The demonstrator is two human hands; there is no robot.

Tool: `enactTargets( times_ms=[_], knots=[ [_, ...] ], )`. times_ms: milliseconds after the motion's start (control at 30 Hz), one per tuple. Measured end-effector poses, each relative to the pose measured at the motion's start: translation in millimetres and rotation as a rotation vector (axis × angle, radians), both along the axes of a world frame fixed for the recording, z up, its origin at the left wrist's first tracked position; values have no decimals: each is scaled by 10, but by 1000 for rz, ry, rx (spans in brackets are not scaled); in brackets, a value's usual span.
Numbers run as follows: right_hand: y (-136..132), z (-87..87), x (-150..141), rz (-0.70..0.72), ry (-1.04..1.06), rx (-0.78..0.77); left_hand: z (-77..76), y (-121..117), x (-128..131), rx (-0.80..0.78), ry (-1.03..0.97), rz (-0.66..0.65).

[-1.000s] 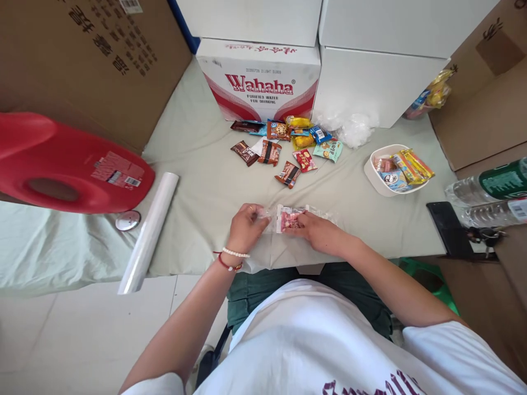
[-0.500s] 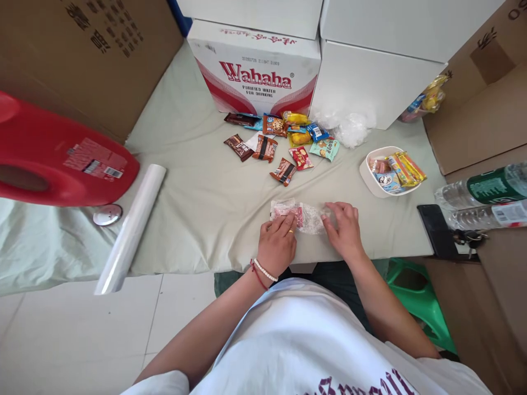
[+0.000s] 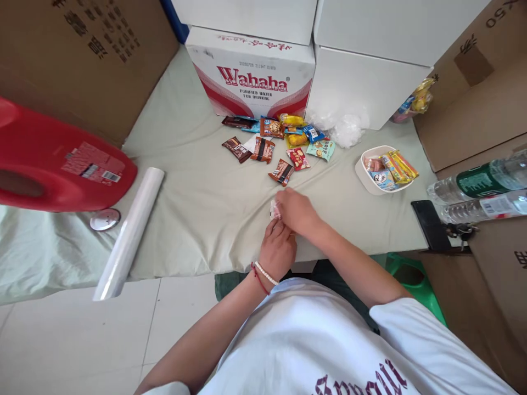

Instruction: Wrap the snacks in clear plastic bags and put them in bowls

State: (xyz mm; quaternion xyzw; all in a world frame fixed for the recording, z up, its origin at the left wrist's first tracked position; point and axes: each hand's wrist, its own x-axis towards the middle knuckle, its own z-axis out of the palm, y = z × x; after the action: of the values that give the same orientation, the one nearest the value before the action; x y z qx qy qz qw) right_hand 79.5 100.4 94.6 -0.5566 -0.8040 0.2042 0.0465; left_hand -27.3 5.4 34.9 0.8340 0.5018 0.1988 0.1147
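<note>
In front of my body on the cloth lies a small red-and-white snack packet (image 3: 275, 209) with clear plastic wrap at it. Only its left end shows; the rest is hidden under my hands. My left hand (image 3: 279, 248), with beaded and red bracelets, presses and holds the near side of the packet with bent fingers. Reaching across it from the right, my right hand (image 3: 297, 211) is closed, its fingers down at the packet's far side. The clear wrap in its fingers is mostly covered. Just beyond lies a brown-wrapped snack (image 3: 281, 172).
Several wrapped snacks (image 3: 263, 149) lie before the Wahaha box (image 3: 251, 77). At right are a white snack bowl (image 3: 364, 178), clear bottles (image 3: 481, 184), a phone (image 3: 430, 225) and keys (image 3: 465, 231). At left are a plastic film roll (image 3: 129, 233) and a red jug (image 3: 99, 159).
My right hand has moved left from the wrap's right end, over the packet and across my left hand's fingertips. The wrap spread to the right no longer shows there. My left hand stays in place.
</note>
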Motion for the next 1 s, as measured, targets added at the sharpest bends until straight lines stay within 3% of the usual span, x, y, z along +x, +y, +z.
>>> enactTargets(
  times_ms=[133,300,433,567,667,800,900,1000],
  knots=[
    [-167,-134,-306,131,-92,15,36,-216,-280,10,-21,27],
    [-400,-305,-231,147,-33,132,-69,-484,-851,181,-180,72],
    [-467,-367,-113,129,-47,158,-123,-415,-1092,245,-146,198],
    [-537,-298,99,87,8,190,-172,-193,-1066,231,-160,254],
    [-547,-200,491,-19,188,225,-265,-64,-969,206,-169,258],
    [-324,16,1427,-362,524,309,-364,-14,-875,253,-121,253],
    [97,234,2263,-603,530,458,-369,-22,-861,305,-97,223],
    [657,375,2880,-713,369,514,-351,-22,-865,339,-88,205]
  ],
)
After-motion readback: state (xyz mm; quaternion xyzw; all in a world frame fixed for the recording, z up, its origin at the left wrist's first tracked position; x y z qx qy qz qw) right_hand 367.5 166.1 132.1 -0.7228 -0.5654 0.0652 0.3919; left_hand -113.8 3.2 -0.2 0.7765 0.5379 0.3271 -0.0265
